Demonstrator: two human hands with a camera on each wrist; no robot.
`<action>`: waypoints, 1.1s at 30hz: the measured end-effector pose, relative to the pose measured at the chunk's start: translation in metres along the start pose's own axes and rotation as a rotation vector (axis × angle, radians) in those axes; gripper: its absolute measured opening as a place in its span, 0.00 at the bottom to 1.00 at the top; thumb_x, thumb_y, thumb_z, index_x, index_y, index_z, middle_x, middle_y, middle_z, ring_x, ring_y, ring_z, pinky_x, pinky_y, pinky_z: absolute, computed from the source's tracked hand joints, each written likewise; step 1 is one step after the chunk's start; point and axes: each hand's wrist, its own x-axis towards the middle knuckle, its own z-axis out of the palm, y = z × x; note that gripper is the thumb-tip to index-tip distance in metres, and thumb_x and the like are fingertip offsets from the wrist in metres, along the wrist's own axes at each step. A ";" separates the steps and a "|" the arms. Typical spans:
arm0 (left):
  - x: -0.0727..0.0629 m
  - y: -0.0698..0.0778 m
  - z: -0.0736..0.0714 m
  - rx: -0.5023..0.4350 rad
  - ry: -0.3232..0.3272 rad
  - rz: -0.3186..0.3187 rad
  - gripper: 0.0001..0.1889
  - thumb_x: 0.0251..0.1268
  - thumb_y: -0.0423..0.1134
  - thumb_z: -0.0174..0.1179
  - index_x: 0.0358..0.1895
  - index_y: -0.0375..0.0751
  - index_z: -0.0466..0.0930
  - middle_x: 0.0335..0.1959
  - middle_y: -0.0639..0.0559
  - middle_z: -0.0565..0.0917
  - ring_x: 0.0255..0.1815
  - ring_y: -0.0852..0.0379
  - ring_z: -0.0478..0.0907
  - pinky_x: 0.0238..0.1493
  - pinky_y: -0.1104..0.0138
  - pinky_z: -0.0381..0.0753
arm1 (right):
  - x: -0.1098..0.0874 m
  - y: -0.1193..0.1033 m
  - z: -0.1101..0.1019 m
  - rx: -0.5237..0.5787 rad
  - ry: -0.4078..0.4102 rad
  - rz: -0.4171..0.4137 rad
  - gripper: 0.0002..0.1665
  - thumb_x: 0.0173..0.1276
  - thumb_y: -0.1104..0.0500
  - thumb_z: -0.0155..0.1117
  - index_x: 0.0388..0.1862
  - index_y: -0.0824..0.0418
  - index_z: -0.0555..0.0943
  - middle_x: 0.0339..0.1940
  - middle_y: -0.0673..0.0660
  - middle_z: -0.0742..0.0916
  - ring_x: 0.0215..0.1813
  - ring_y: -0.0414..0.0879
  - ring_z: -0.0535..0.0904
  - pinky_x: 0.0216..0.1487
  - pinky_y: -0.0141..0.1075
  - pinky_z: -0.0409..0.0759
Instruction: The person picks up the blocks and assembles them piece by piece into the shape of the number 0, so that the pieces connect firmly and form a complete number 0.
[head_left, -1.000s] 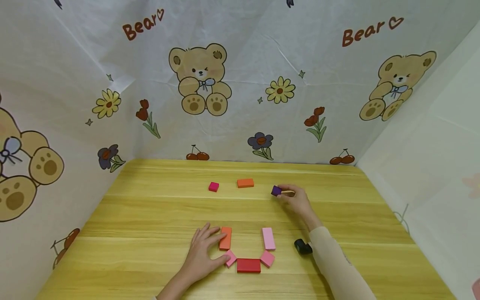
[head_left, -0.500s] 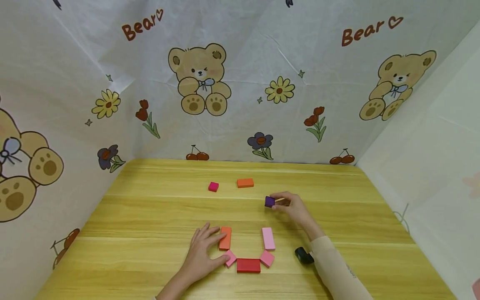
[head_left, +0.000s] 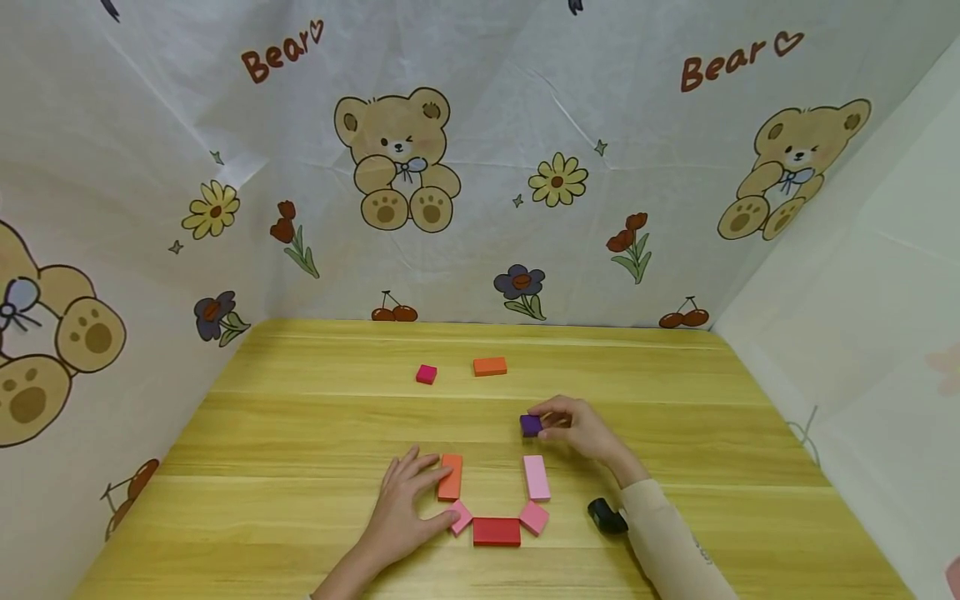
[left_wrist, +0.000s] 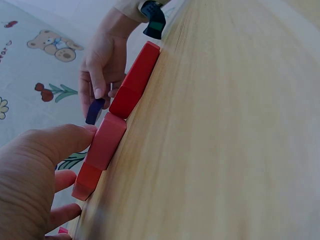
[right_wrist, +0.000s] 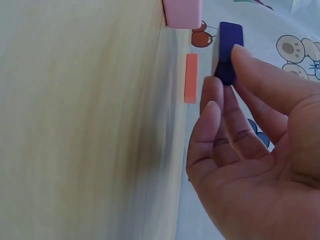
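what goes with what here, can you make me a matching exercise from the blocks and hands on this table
Things:
1. purple block
2. magenta block
3. red block
4. left hand

Places or states:
A. lies flat at the bottom of the U of blocks
B. pinched in the right hand, just beyond the long pink block
C. rests on the table, fingers touching the upright orange block
D. lies far back, left of the far orange block

Pairs: 1-B, 2-D, 3-A, 4-C
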 end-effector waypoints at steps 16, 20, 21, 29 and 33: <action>0.001 -0.001 0.000 -0.012 -0.004 -0.005 0.29 0.47 0.52 0.74 0.55 0.44 0.84 0.61 0.43 0.79 0.73 0.33 0.60 0.71 0.34 0.47 | 0.001 0.009 0.007 -0.041 -0.116 -0.042 0.17 0.63 0.70 0.66 0.52 0.67 0.83 0.48 0.63 0.84 0.47 0.50 0.79 0.46 0.29 0.78; 0.001 0.000 0.000 -0.017 0.000 -0.001 0.29 0.47 0.52 0.74 0.54 0.44 0.84 0.61 0.43 0.79 0.72 0.32 0.60 0.70 0.34 0.47 | 0.000 0.010 0.009 -0.054 -0.127 -0.042 0.17 0.64 0.70 0.66 0.52 0.67 0.83 0.48 0.63 0.84 0.47 0.51 0.79 0.45 0.29 0.77; 0.001 0.000 0.000 -0.020 0.000 -0.001 0.29 0.47 0.52 0.74 0.54 0.43 0.84 0.61 0.42 0.79 0.72 0.32 0.60 0.70 0.34 0.47 | 0.000 0.009 0.009 -0.056 -0.130 -0.043 0.17 0.64 0.70 0.65 0.52 0.67 0.83 0.49 0.63 0.84 0.48 0.51 0.79 0.46 0.29 0.77; 0.001 -0.001 0.000 -0.017 -0.003 -0.001 0.29 0.47 0.52 0.74 0.54 0.44 0.84 0.61 0.42 0.79 0.72 0.32 0.60 0.70 0.34 0.47 | -0.001 0.006 0.007 -0.064 -0.149 -0.042 0.18 0.64 0.72 0.64 0.54 0.67 0.83 0.51 0.63 0.83 0.52 0.54 0.78 0.51 0.35 0.79; 0.000 -0.002 0.001 -0.005 -0.010 -0.012 0.30 0.47 0.53 0.74 0.55 0.45 0.84 0.61 0.43 0.79 0.73 0.33 0.60 0.71 0.35 0.47 | -0.002 0.007 0.008 -0.062 -0.152 -0.040 0.18 0.64 0.72 0.63 0.54 0.67 0.82 0.52 0.63 0.83 0.53 0.55 0.78 0.52 0.35 0.78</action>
